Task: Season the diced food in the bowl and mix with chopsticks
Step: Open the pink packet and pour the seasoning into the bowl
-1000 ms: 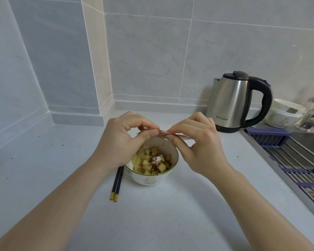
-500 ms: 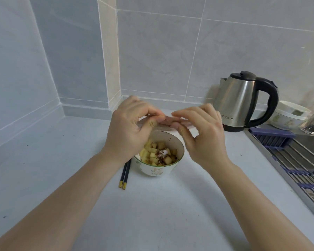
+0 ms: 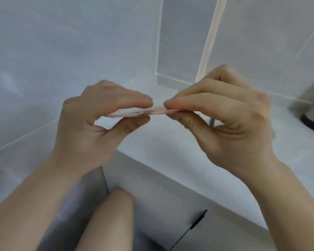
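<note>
1. Pinching one end of a flat pink seasoning packet [image 3: 134, 113] between thumb and fingers: left hand [image 3: 91, 127], closed on the packet's left part, thumb beneath, fingers on top.
2. Gripping the packet's other end the same way: right hand [image 3: 230, 124], fingertips [image 3: 172, 103] pressed down on the right end, thumb under it.
3. Held edge-on and nearly level, well above the white countertop [image 3: 170, 147]; a small dark spot visible on the pale face near the left hand.
4. Fingertips of the two hands almost meeting over the packet's middle, a narrow gap between them.
5. Behind the packet, a corner of grey wall tiles [image 3: 179, 42] with a cream strip running up to the right of the corner.
6. Far to the right of the packet, at the frame edge, a blurred grey shape with a dark base [image 3: 310, 116] standing on the countertop; too smeared to identify with certainty.
7. Below the packet, past the countertop's front edge, a bare knee [image 3: 116, 211] and a grey cabinet front with a dark line [image 3: 198, 221].
8. Bowl, diced food and chopsticks out of view; impossible to say where they lie relative to the packet.
9. Both forearms bare, reaching up from the lower corners toward the packet.
10. Whole picture softened by motion blur, strongest to the right of the packet.
</note>
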